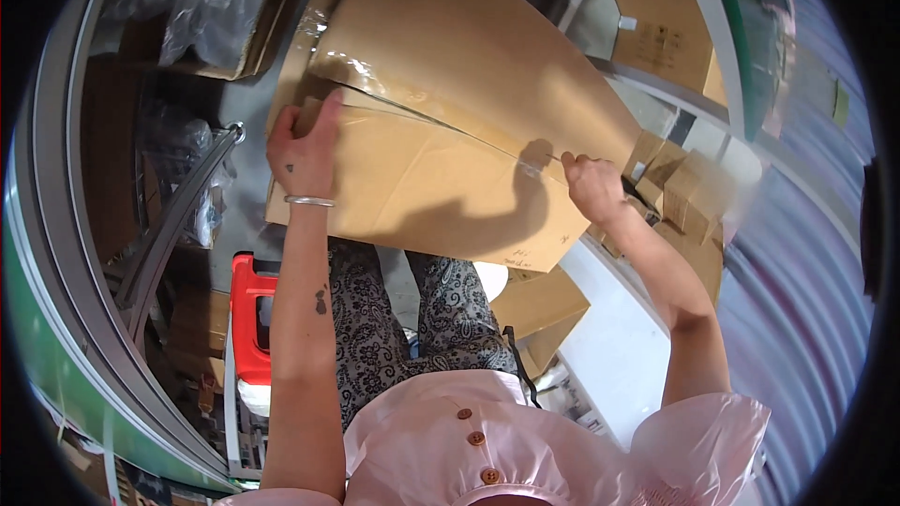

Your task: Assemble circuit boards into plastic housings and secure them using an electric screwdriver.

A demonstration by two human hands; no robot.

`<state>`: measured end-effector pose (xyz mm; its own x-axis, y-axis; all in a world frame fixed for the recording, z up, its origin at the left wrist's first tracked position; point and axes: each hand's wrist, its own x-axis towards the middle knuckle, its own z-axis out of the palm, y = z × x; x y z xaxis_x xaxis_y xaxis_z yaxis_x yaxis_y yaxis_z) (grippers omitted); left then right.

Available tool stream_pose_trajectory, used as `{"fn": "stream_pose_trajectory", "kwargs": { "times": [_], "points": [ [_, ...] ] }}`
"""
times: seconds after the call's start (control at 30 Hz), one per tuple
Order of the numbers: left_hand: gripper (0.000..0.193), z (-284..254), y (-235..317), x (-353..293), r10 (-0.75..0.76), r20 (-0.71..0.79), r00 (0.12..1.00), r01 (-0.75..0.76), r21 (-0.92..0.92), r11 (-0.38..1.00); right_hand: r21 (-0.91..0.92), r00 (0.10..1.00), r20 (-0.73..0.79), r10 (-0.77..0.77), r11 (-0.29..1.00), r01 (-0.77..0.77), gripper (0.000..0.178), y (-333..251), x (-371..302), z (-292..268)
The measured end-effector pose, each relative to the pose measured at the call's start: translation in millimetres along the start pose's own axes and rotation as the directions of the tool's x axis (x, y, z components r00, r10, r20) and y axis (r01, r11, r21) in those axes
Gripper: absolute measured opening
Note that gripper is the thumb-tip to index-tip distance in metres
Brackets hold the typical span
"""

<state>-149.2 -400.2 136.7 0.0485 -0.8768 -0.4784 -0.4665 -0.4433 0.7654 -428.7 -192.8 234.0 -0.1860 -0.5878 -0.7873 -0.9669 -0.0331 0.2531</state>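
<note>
a large brown cardboard box (422, 178) sits before the person's grey-and-black patterned trousers (361, 305), shiny clear tape (352, 66) beside the dark slit across its top. the bare left hand (305, 141) pinches cardboard at the slit's left end; the bare right hand (594, 187) is closed on a thin object (554, 158) near the other, i cannot tell what. a red plastic frame (244, 286) stands beside the left forearm.
</note>
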Motion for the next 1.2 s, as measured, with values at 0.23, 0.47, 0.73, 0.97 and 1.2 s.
{"fn": "stream_pose_trajectory", "kwargs": {
  "times": [0.23,0.47,0.73,0.97,1.2],
  "points": [
    [0.035,22.2,2.7,-10.9,0.007,-0.012,1.000,-0.010,-0.249,0.969,0.528,0.875,-0.467,0.124,0.833,0.164,0.021,-55.9,17.4,-28.2],
    [0.039,26.9,10.8,-27.3,0.067,-0.010,0.998,-0.067,-0.317,0.946,0.314,0.943,-0.328,0.051,0.948,0.058,0.025,-49.2,35.9,8.5],
    [0.038,23.1,13.2,-47.3,0.020,0.054,0.998,0.005,-0.439,0.899,0.209,0.925,0.135,0.354,0.903,-0.376,0.023,57.9,-74.1,122.4],
    [0.034,21.1,14.0,-45.1,0.030,0.109,0.994,0.020,-0.433,0.901,0.441,0.934,-0.314,0.170,0.897,-0.015,0.027,-14.0,-9.8,54.4],
    [0.026,19.4,20.3,-55.6,0.006,0.146,0.989,0.053,-0.397,0.916,0.146,0.900,0.256,0.352,0.906,-0.396,0.018,50.8,-56.3,178.0]
  ]
}}
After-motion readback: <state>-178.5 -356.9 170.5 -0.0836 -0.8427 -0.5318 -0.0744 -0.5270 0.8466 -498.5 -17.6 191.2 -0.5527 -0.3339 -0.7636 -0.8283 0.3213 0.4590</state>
